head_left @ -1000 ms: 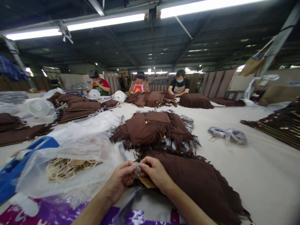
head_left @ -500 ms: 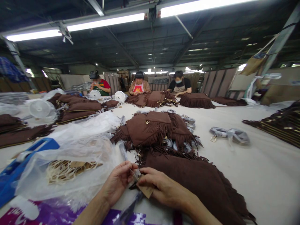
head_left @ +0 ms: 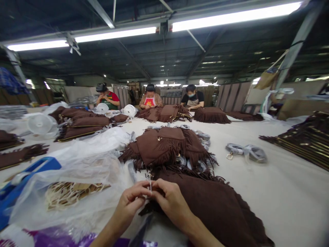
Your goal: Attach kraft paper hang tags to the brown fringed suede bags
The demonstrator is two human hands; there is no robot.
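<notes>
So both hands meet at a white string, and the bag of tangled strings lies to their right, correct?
Wrong side: in the head view, the bag lies to their left. The left hand and right hand meet at a white string.

The single view looks from the person's head, forward and down over the table (head_left: 288,199): left hand (head_left: 131,201) and right hand (head_left: 171,203) near, at bottom centre; co-workers (head_left: 150,100) farther off, mid-frame; ceiling lights (head_left: 236,17) along the top.
</notes>
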